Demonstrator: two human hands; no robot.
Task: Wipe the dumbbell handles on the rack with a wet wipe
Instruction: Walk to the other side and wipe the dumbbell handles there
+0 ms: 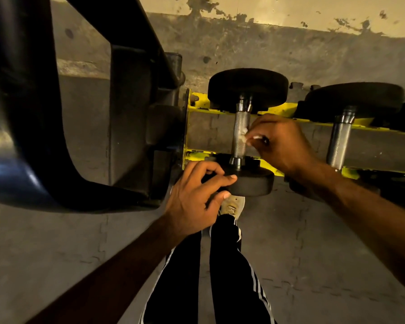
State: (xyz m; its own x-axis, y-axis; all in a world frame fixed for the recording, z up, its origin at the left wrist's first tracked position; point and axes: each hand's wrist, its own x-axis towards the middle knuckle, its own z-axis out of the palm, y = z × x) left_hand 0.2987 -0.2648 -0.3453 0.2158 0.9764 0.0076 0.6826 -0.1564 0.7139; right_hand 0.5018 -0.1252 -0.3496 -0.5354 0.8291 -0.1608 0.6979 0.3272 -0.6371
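Head view: right hand (284,146) is pinching what looks like a wet wipe (244,136) against the dumbbell handle (240,123) on the yellow rack (281,109); left hand (195,198) is gripping the near weight (254,183).

Black machine frame (131,113), peeling wall (267,43)

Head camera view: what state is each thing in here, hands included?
first dumbbell: lying across the rack, held at one end
wet wipe: bunched, pressed on that dumbbell's handle
left hand: fingers curled round the near weight
right hand: pinching the wet wipe
second dumbbell: lying on the rack, untouched
rack: carrying both dumbbells
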